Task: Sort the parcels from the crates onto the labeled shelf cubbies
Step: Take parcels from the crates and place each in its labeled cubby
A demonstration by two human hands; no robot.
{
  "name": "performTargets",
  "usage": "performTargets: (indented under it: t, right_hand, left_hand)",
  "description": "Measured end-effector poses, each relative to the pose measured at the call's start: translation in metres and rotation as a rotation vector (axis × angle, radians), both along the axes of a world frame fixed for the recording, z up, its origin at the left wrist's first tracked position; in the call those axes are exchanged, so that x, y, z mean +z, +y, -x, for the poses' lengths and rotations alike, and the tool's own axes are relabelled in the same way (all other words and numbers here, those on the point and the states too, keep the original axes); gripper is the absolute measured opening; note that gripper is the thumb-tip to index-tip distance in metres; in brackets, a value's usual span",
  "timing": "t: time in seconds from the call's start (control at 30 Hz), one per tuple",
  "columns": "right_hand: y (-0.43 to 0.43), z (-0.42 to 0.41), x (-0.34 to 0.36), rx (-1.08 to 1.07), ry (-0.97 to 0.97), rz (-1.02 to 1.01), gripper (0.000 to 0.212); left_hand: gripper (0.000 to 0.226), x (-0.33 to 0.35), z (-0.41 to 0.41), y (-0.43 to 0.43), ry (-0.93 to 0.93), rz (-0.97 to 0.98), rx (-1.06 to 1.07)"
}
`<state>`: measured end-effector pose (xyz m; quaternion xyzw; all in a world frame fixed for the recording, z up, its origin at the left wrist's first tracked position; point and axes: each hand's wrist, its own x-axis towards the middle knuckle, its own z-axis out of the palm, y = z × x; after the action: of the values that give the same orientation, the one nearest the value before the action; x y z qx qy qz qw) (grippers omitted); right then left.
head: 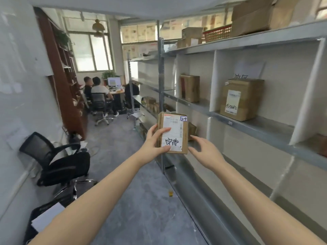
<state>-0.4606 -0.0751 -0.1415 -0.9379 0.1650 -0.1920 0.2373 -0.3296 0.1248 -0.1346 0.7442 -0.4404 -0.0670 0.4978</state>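
Note:
A small brown cardboard parcel with a white shipping label, handwriting and a "2-4" tag is held upright in front of me. My left hand grips its left side, thumb and a finger across the label. My right hand hovers just right of the parcel's lower edge with fingers spread, holding nothing. The grey metal shelf with white dividers runs along the right. One cubby holds a brown box, the neighbouring one a bigger labelled box.
A black office chair stands at the left wall, papers on a dark surface below it. People sit at a desk far down the aisle. Boxes and a red basket sit on the shelf's top.

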Motion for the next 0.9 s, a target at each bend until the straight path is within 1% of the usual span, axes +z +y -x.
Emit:
performTargets:
  t: [0.13,0.27,0.37,0.57,0.73,0.9]
  right_hand:
    - [-0.031,0.001,0.001,-0.166,-0.023,-0.019,0.055]
    - [-0.061,0.013,-0.003,-0.317,-0.023,-0.020,0.051]
    - [-0.082,0.026,-0.003,-0.420,-0.032,-0.020,0.051]
    - [-0.109,0.052,-0.015,-0.581,-0.008,-0.046,0.052]
    - [-0.102,0.077,-0.038,-0.704,0.014,-0.083,0.052]
    - [-0.068,0.098,-0.067,-0.855,0.036,-0.122,0.052]
  left_hand:
    - [0.060,0.006,-0.028,-0.056,-0.026,-0.012,-0.172]
    - [0.063,0.001,-0.039,-0.110,-0.008,-0.004,-0.324]
    - [0.062,-0.004,-0.041,-0.149,-0.047,-0.008,-0.414]
    - [0.062,-0.023,-0.034,-0.206,0.030,-0.010,-0.583]
    - [0.058,-0.043,-0.021,-0.226,0.126,-0.063,-0.739]
    - [0.055,-0.062,-0.010,-0.235,0.188,-0.084,-0.873]
